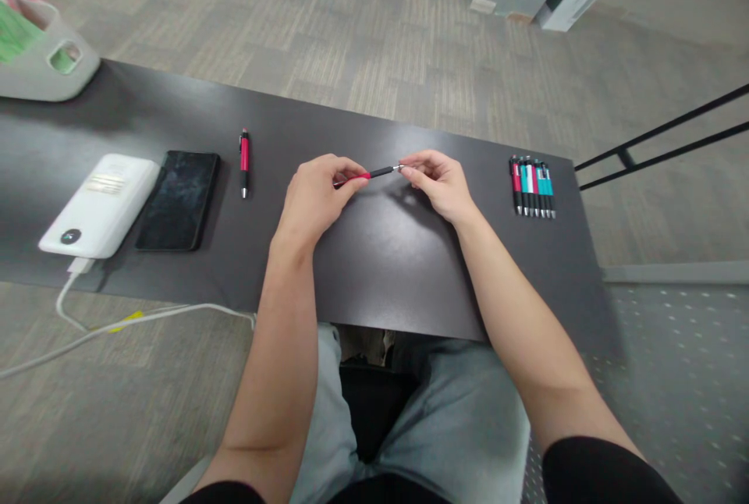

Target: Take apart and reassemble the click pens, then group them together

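Note:
Above the dark table, a red-and-black pen (381, 172) lies level between my two hands. My left hand (319, 190) is closed around its red barrel, hiding the rear part. At the silver tip, the thumb and fingers of my right hand (440, 186) pinch the small metal end piece; whether it is joined to the pen or apart I cannot tell. To the left of my left hand lies another red-and-black pen (244, 165) with a silver tip. Several pens (531, 188) in red, teal, white and black lie side by side beyond my right hand.
A black phone (180, 200) lies at the left, touching a white power bank (99, 204) with a white cable (146, 317) hanging over the front edge. A white basket (76, 75) stands at the far left of the table (398, 270). Black metal bars (661, 137) are beyond its right end.

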`<state>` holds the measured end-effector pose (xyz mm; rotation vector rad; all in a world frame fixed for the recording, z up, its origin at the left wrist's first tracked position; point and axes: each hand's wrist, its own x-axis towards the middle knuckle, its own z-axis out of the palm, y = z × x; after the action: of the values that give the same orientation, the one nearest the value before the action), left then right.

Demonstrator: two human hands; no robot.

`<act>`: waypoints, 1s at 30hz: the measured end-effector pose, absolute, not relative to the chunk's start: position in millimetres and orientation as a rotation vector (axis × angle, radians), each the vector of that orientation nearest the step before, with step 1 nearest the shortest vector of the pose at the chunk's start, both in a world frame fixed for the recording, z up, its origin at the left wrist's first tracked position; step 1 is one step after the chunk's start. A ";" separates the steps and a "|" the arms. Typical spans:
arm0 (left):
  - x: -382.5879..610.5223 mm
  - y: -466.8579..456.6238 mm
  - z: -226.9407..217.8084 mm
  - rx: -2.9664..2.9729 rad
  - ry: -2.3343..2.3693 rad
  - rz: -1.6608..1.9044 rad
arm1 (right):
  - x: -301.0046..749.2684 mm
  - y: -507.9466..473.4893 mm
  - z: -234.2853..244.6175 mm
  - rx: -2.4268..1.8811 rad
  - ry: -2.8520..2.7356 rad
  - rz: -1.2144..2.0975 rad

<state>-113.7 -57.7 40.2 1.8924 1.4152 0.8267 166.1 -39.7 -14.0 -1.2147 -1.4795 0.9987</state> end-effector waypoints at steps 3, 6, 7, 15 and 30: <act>-114.5 -56.7 38.4 1.902 1.428 0.830 | 166.5 -38.7 -13.9 -1.182 -1.465 0.996; -113.7 -56.3 38.6 1.913 1.417 0.814 | 165.0 -39.7 -12.8 -1.203 -1.498 1.010; -113.2 -56.3 39.0 1.916 1.414 0.812 | 164.4 -40.3 -12.3 -1.214 -1.512 1.017; -111.2 -56.3 40.0 1.931 1.397 0.802 | 161.2 -40.9 -13.1 -1.210 -1.539 1.071; -104.9 -57.5 40.9 1.946 1.359 0.837 | 152.1 -47.4 0.8 -1.271 -1.612 1.031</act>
<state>-104.9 -57.5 40.9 1.9463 1.3589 0.8368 152.1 -47.4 0.8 -1.2709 -1.6121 1.0306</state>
